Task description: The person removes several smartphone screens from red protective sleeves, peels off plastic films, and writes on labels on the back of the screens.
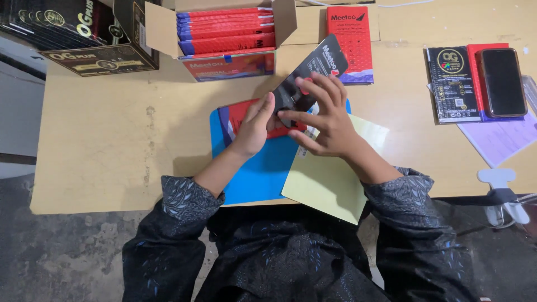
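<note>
Both grips grasp one black sleeve: left hand pinches its lower end, right hand spreads fingers over it, above a blue mat on the bench.

A tan bench carries a blue mat. Behind the mat stands an open carton; right of the mat lies a yellow sheet; far right, a phone.

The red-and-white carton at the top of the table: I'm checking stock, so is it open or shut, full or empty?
Open and nearly full: the carton has its flaps spread and flat red packets fill it.
</note>
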